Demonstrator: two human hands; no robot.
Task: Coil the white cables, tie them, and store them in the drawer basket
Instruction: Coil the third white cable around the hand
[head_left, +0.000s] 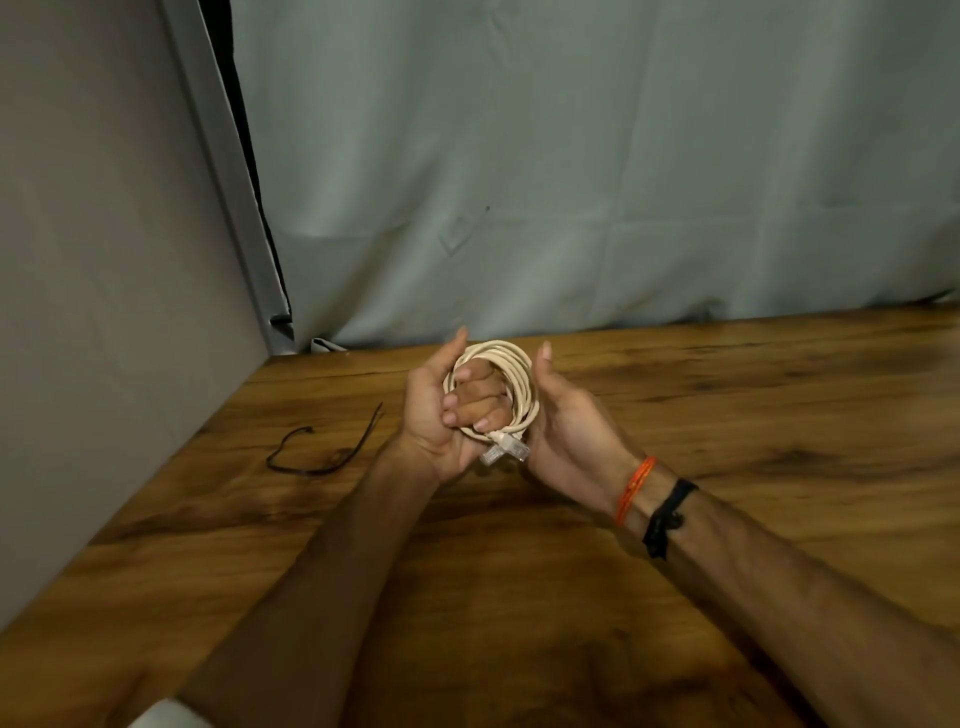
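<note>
Wood table (727, 415) is filling the near half, w/ grey curtain (571, 156) hanging behind its far edge. Left hand (434, 415) is gripping the white cable coil (519, 384), fingers curling thru its centre. Right hand (566, 431) is cupping the coil's right side; its fingers are hidden behind, so grip is unclear. Clear plugs (506, 451) are dangling blurred. Black tie (322, 447) is lying left, near the table's left edge.

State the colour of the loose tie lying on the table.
Black; the tie shows best in the head view, left of the hands.
</note>
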